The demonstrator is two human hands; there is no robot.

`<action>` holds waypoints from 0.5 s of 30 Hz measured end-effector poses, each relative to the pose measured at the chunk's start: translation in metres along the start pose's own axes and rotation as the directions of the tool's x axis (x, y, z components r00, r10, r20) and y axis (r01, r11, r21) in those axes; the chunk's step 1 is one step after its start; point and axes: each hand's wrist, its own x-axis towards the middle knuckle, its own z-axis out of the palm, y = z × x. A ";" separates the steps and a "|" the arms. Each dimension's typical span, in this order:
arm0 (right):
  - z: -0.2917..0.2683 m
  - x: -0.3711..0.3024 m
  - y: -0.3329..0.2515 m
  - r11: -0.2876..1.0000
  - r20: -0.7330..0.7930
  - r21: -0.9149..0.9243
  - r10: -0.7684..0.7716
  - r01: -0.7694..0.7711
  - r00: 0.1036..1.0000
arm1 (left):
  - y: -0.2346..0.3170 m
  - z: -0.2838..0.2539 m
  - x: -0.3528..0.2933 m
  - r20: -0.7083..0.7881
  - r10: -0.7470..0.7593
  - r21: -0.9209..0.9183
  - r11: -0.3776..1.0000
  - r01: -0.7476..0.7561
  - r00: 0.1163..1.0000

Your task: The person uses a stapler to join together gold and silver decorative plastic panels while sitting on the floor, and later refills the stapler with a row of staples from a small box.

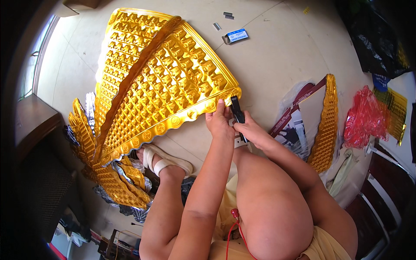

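Note:
A large gold embossed sheet [173, 82], shaped like a wide fan with a raised wavy ridge, spreads out from my hands toward the far left. Its near edge carries a row of round medallions. My left hand [220, 121] pinches this edge close to the right corner, thumb on top. In my right hand [252, 130] is a black stapler [237, 112], its far end up against that same corner. The stapler's jaws are too small to make out. More gold embossed pieces [117, 182] lie bunched below the sheet's left end, by my sandalled foot.
On the floor beyond the sheet lie a small blue-and-white box [237, 35] and some staple strips [229, 16]. To the right are a gold-edged panel [328, 125], red plastic wrapping [366, 117] and a black bag [372, 43]. Brown furniture [37, 117] stands at left.

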 end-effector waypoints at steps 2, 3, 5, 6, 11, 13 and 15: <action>0.000 0.002 0.000 0.998 -0.029 0.033 -0.058 0.059 0.998 | 0.000 0.001 -0.001 -0.013 -0.018 0.008 1.000 0.019 1.000; -0.004 0.007 0.005 0.995 -0.043 0.023 -0.092 0.093 0.995 | -0.001 0.004 -0.004 -0.024 -0.036 0.014 0.999 0.036 0.999; -0.006 0.011 0.005 0.992 -0.045 0.016 -0.124 0.124 0.991 | -0.001 0.005 -0.005 -0.033 -0.050 0.016 0.999 0.050 0.998; -0.004 0.011 0.003 0.992 -0.036 0.019 -0.121 0.122 0.992 | 0.000 0.003 -0.004 -0.032 -0.047 0.012 0.999 0.047 0.998; -0.003 0.021 0.008 0.987 -0.081 -0.042 -0.161 0.158 0.984 | -0.001 0.002 -0.004 0.007 -0.020 -0.001 1.000 0.020 1.000; -0.001 0.022 0.006 0.980 -0.103 -0.132 -0.163 0.149 0.981 | 0.000 0.001 -0.003 0.001 -0.027 0.006 1.000 0.027 1.000; -0.002 0.025 0.008 0.969 -0.136 -0.190 -0.185 0.158 0.973 | -0.001 0.001 -0.003 0.002 -0.030 0.009 1.000 0.030 1.000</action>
